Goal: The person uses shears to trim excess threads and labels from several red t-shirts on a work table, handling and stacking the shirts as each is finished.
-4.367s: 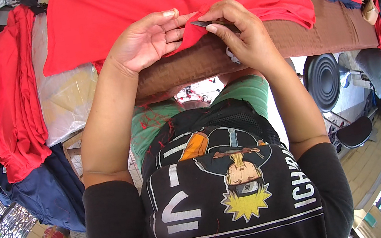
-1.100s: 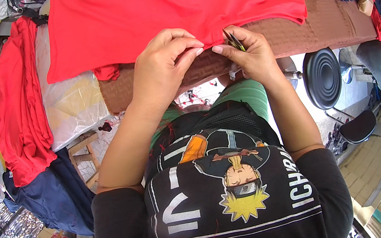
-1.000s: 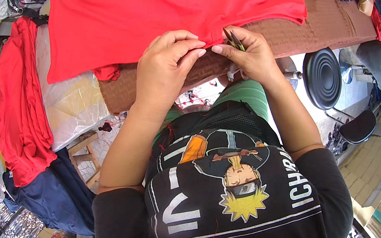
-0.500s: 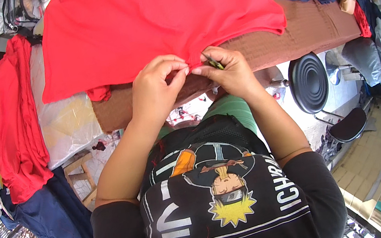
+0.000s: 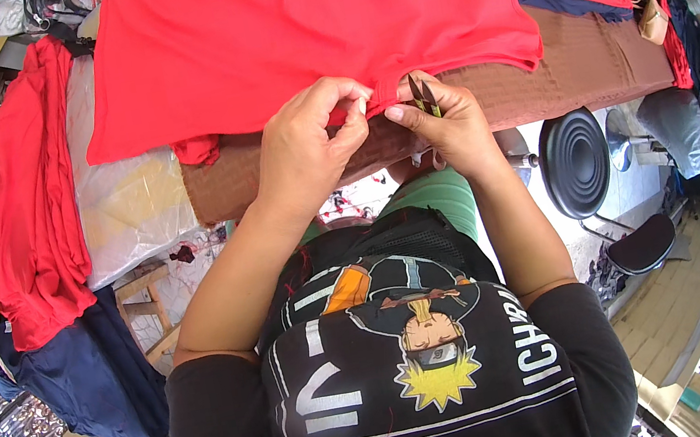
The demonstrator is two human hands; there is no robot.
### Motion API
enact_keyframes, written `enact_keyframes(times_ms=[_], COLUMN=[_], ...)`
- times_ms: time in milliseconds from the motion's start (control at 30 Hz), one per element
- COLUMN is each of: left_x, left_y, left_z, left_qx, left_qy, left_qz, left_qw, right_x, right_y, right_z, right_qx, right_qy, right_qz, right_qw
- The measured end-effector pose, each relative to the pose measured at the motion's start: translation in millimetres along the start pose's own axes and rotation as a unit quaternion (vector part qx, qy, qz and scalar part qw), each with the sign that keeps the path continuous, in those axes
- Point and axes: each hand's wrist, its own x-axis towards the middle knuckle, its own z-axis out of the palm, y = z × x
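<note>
A red garment [image 5: 291, 34] lies spread over the table, its lower edge gathered between my hands. My left hand [image 5: 316, 136] is closed, thumb and forefinger pinched at that edge, with red cloth showing between them. My right hand [image 5: 456, 122] pinches the hem beside it between thumb and fingers. Small thread snips [image 5: 425, 97] are tucked in the same hand, their dark blades pointing up and away from me. The fingertips under the cloth are hidden.
Brown cloth [image 5: 602, 65] covers the table edge. More red garments [image 5: 32, 198] hang at the left above navy cloth [image 5: 78, 366]. A round black stool [image 5: 575, 162] and a dark seat [image 5: 642, 246] stand at the right. Clear plastic [image 5: 126, 182] covers the table's left part.
Both hands have shifted slightly to the right in the picture. The snips' blades now stand up more visibly from my right hand, and the gathered hem shows more between the hands.
</note>
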Motion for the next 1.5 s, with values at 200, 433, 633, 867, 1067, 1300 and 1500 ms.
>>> enact_keyframes(times_ms=[200, 433, 633, 867, 1067, 1300, 1500], left_x=[4, 7, 8, 11, 26, -37, -54], left_y=[5, 3, 8, 13, 20, -21, -41], left_z=[-4, -9, -6, -20, -105, -88, -60], left_qx=[-0.037, -0.016, 0.031, 0.057, -0.119, 0.078, 0.165], left_qy=[-0.057, -0.095, -0.097, -0.114, -0.21, -0.179, -0.182], left_qz=[-0.059, -0.055, -0.035, 0.043, 0.174, -0.053, -0.066], left_qw=[0.996, 0.994, 0.994, 0.991, 0.955, 0.979, 0.967], right_x=[5, -3, -2, -1, -2, 0, 3], right_y=[4, -46, -56, -61, -75, -86, -70], right_z=[-9, -21, -22, -17, -37, -61, -48], right_qx=[-0.118, -0.404, -0.491, -0.555, -0.493, -0.466, -0.413], right_qy=[-0.012, -0.007, -0.06, -0.105, -0.067, 0.006, 0.008], right_qz=[-0.078, -0.22, -0.257, -0.263, -0.273, -0.266, -0.249], right_qw=[0.99, 0.888, 0.83, 0.782, 0.824, 0.844, 0.876])
